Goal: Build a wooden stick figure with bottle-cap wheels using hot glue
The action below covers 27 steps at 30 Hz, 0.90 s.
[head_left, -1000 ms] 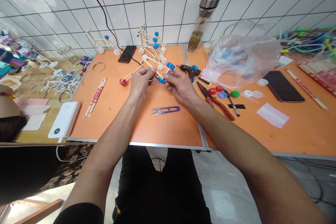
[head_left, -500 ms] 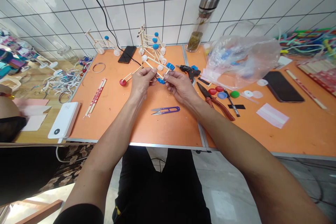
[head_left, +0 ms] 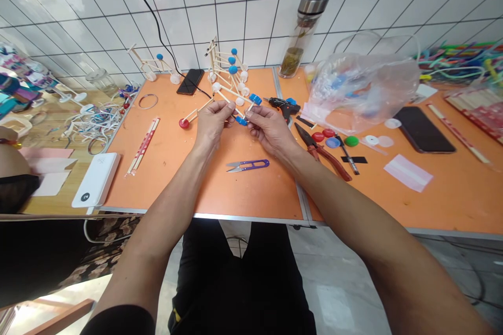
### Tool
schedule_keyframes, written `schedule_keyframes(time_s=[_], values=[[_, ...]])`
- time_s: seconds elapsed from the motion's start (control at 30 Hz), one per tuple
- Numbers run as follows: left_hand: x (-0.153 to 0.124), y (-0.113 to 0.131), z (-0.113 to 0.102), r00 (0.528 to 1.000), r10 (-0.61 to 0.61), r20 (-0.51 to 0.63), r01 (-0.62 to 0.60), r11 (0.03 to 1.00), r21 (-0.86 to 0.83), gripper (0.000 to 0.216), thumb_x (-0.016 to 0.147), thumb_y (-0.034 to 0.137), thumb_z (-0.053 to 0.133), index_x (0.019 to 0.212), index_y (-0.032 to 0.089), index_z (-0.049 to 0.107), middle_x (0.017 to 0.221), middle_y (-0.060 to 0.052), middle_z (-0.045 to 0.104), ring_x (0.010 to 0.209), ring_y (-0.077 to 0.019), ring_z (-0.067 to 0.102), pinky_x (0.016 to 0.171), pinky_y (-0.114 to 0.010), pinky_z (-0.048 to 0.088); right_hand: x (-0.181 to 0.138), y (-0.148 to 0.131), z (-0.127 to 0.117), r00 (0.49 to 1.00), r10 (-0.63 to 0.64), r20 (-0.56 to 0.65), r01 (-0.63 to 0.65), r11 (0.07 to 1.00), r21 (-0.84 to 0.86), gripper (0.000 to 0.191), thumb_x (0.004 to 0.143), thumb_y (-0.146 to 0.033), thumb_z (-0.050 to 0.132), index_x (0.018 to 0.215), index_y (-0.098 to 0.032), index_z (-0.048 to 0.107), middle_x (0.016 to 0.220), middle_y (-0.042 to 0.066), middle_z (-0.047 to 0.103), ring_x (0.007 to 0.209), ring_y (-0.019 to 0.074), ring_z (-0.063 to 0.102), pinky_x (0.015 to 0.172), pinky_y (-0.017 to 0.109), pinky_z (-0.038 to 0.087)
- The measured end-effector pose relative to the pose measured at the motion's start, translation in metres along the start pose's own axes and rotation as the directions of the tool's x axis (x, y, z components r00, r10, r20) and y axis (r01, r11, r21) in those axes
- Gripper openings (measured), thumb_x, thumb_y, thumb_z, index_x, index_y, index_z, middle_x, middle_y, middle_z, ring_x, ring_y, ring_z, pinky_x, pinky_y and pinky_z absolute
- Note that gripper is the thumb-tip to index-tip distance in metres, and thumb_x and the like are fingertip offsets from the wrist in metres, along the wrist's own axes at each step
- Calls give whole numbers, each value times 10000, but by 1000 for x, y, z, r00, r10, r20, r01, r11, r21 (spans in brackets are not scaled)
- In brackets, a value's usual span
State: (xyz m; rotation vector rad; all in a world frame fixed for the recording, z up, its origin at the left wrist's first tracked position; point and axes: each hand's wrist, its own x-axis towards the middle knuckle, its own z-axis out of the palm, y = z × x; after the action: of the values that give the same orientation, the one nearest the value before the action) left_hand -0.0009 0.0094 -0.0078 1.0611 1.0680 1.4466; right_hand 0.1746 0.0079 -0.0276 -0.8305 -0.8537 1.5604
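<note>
Sticks and bottle caps make this stick frame (head_left: 236, 110) light and brittle, I judge; my left hand (head_left: 211, 121) and right hand (head_left: 267, 126) pinch its thin sticks above the bench (head_left: 176, 167), best held near the joints.

Open counter (head_left: 165, 167) strip L of left hand (head_left: 212, 123), bounded by chopsticks (head_left: 143, 144) and power bank (head_left: 96, 178). Below hands: only snips (head_left: 248, 165) in the way. R of right hand (head_left: 267, 128): pliers (head_left: 324, 154), bottle caps (head_left: 334, 140), glue gun (head_left: 283, 104) crowd close. Behind hands: stick models (head_left: 230, 76), phone (head_left: 190, 80) w/ cable block toward wall. Plastic bag (head_left: 361, 89) blocks far R.
</note>
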Motion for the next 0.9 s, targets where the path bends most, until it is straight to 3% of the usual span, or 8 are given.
schedule_keyframes(time_s=[0.2,0.37,0.5,0.73,0.9], values=[[0,0,-1,1000,-22,-9,22,1000,-5,364,932,371,1084,771,205,804,818,-17,809,640,-85,637,579,-178,514,1,2,-1,1000,-1,11,2,1000,-19,579,550,-434,1242,881,-222,817,804,-39,758,666,72,625,506,160,457],[0,0,-1,1000,-23,-8,23,1000,-7,368,904,392,1088,768,204,802,813,-16,810,642,-83,634,578,-176,507,1,2,0,1000,-11,-2,11,1000,-1,644,470,-459,1254,866,-208,813,795,-44,757,640,59,616,494,156,453],[-1,0,-1,1000,-22,0,22,1000,-6,372,879,415,1093,770,203,807,821,-16,813,653,-83,641,587,-178,508,0,1,1,1000,-7,-1,7,1000,3,620,487,-436,1238,874,-204,813,797,-49,756,636,52,608,500,153,451],[-2,3,4,999,-32,-27,31,999,-11,352,977,273,1015,733,208,769,786,-3,793,606,-71,607,568,-180,489,-1,0,1,1000,-2,-9,2,1000,-25,554,546,-421,1210,883,-222,817,806,-37,749,664,68,610,521,169,447],[-3,3,6,999,-22,-49,25,998,55,388,953,349,1064,752,221,758,822,-11,813,621,-82,623,590,-198,516,-1,1,1,1000,-7,-23,6,999,-31,557,546,-426,1204,879,-222,808,806,-35,743,659,70,614,517,174,442]])
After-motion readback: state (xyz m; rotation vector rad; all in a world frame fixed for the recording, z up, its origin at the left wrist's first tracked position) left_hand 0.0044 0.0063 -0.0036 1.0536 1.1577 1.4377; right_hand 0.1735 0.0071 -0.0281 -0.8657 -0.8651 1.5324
